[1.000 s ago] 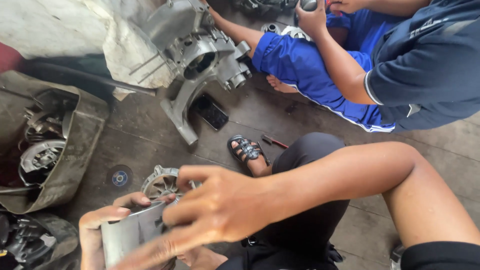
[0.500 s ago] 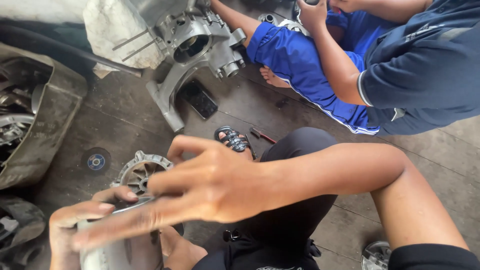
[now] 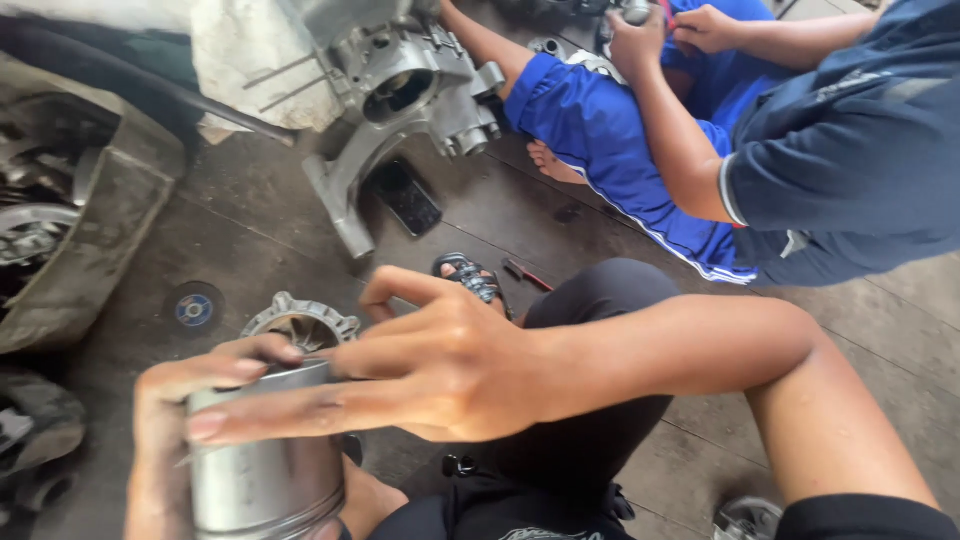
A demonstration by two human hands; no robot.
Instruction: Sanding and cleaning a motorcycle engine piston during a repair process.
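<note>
The left hand [image 3: 175, 420] wraps around a shiny metal cylinder [image 3: 265, 465] at the bottom left of the view, fingers curled over its top rim and clamped on it. The right hand [image 3: 430, 365] lies across the cylinder's top with fingers stretched out flat and spread apart; its fingertips [image 3: 205, 425] touch the rim, but it grips nothing. The cylinder is held upright, above the floor [image 3: 250, 240] and close to the person's knees.

Just behind the cylinder, on the floor, lies a round toothed metal part [image 3: 300, 320], partly hidden by the hands. A small dark disc [image 3: 193, 310] with a blue centre lies near it, to the left. Further back a grey engine case [image 3: 400, 100] rests tilted on the floor, with a black phone [image 3: 405, 195] just beside its lower arm. A worn tyre [image 3: 90, 230] curves along the left edge of the floor, with metal parts inside it. A sandalled foot [image 3: 470, 280] shows just beyond the right hand, and a small red-handled tool [image 3: 525, 275] lies beside it.

At the top right a second person in blue shorts [image 3: 600, 140] and a dark shirt [image 3: 860, 150] sits on the floor, both hands [image 3: 640, 40] busy on a metal part at the top edge; what they grip is too cut off to tell.
</note>
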